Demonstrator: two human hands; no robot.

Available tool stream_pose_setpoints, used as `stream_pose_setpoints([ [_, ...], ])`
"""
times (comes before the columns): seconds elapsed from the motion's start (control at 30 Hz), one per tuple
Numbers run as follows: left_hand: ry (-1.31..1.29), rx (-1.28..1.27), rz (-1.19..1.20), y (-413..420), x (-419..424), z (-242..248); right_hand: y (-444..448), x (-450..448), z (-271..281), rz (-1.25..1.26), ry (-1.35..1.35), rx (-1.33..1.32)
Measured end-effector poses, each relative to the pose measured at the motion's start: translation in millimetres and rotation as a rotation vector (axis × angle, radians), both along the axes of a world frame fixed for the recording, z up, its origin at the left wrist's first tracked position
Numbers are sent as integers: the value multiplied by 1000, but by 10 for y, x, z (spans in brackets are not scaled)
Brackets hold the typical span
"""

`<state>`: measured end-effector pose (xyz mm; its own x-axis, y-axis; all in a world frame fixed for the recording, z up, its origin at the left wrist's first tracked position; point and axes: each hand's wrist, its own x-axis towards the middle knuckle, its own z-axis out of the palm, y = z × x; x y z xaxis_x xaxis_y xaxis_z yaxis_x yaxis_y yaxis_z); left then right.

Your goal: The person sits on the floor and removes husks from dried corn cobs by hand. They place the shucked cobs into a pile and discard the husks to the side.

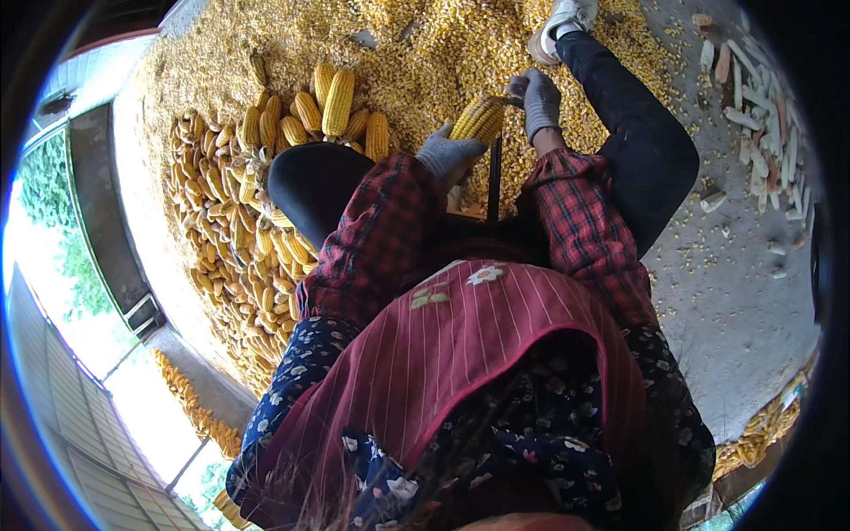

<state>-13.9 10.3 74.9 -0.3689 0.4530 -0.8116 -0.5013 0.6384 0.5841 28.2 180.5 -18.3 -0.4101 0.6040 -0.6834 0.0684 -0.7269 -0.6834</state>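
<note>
A yellow ear of corn lies in my left hand, which wears a grey glove and grips it from below. My right hand, gloved too, is at the ear's far end with its fingers curled. Something thin and dark shows between those fingers and the ear; I cannot tell whether it is a tool or part of the ear. Under the ear, a narrow black bar stands between my legs. Loose corn kernels cover the floor around both hands.
Several whole ears lie beyond my left knee, at the edge of a large pile of ears. Bare cobs are heaped at the far right on the concrete floor. My shoe rests among the kernels.
</note>
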Motion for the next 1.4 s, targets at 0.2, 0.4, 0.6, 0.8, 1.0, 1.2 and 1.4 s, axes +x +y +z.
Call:
stream_pose_setpoints([
  [0.2,214,-147,-61,41,35,-76,-306,33,-538,536,-277,168],
  [0.4,285,-185,-24,-77,34,-281,-510,52,-279,391,6,-235],
  [0.6,272,-312,-144,-50,62,-454,-445,0,-718,478,-84,-105],
  [0.8,461,-460,-428,-10,54,-384,-547,3,-455,583,-382,74],
  [1.0,544,-444,-456,-193,14,-843,-579,-47,-398,635,-489,142],
  [1.2,645,-421,-516,-112,59,-786,-553,-38,-358,688,-537,231],
  [1.4,354,-350,-307,-59,161,-516,-559,-26,-597,704,-542,369],
])
